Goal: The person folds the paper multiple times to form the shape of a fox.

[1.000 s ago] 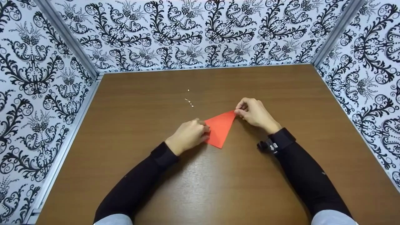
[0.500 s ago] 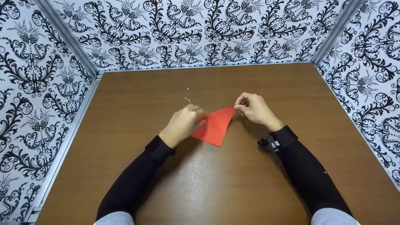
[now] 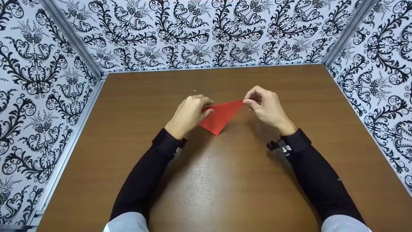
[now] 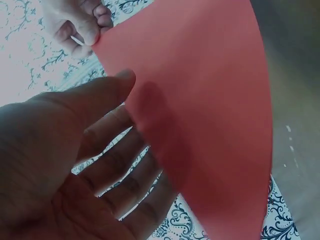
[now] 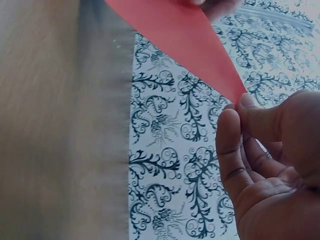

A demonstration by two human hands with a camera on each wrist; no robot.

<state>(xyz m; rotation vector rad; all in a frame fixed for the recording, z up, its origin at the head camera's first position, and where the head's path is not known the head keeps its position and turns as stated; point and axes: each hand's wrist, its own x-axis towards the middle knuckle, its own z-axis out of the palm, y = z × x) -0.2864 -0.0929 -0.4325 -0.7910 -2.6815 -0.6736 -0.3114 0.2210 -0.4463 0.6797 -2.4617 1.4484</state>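
Observation:
A red sheet of paper [image 3: 222, 117], triangular in outline, is held up over the middle of the table. My right hand [image 3: 267, 106] pinches its right corner between thumb and index finger; the right wrist view shows this corner of the red paper [image 5: 175, 35] closely. Along the upper edge, my left hand [image 3: 187, 115] holds the sheet. In the left wrist view the left thumb [image 4: 112, 90] lies on the near face, while the other fingers pass behind the paper and are partly hidden.
The brown wooden table [image 3: 244, 190] lies below both hands. A small white speck [image 3: 194, 90] is on it beyond the left hand. Walls with a black-and-white scroll pattern [image 3: 183, 29] enclose the back and sides. Dark bands with small devices sit on both wrists.
Both hands have moved away from me and lifted the red paper, whose lower tip has shifted farther back. My left hand has slid from the sheet's left side to its upper edge.

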